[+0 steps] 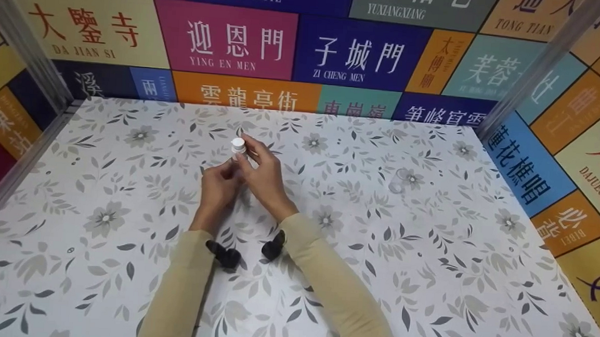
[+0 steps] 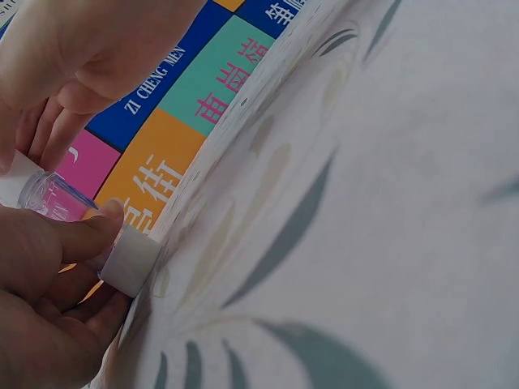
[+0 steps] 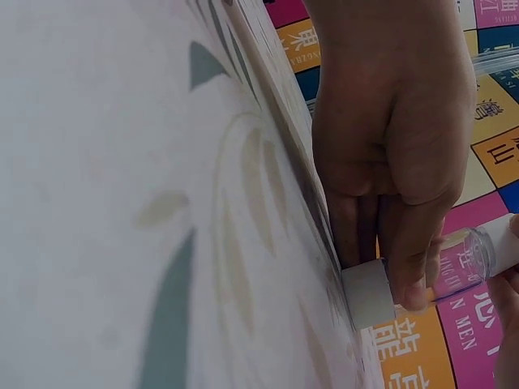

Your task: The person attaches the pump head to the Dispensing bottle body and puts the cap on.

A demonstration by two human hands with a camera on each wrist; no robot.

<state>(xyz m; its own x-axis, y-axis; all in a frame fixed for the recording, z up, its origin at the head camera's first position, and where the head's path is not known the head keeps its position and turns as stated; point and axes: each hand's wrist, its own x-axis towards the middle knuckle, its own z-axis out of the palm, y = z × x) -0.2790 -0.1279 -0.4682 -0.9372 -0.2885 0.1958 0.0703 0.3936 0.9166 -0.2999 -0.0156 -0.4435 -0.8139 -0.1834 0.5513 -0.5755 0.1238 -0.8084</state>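
Note:
A small clear bottle [image 2: 58, 197] stands slightly tilted between both hands, low over the patterned tabletop [image 1: 378, 246]. It has a white cap [image 1: 238, 143] on top and a white base [image 2: 132, 261] right at the table surface. My left hand [image 1: 219, 185] grips the lower body just above the base, thumb on one side and fingers on the other; the right wrist view shows this grip from across. My right hand [image 1: 267, 178] holds the white cap between thumb and index finger. In the right wrist view only its fingertips [image 3: 507, 304] show at the right edge.
Panels printed with coloured signs [image 1: 229, 42] stand behind the table and on both sides. A faint transparent round outline [image 1: 397, 182] lies on the table, right of the hands. Black cameras [image 1: 228, 258] sit on both wrists, close to each other.

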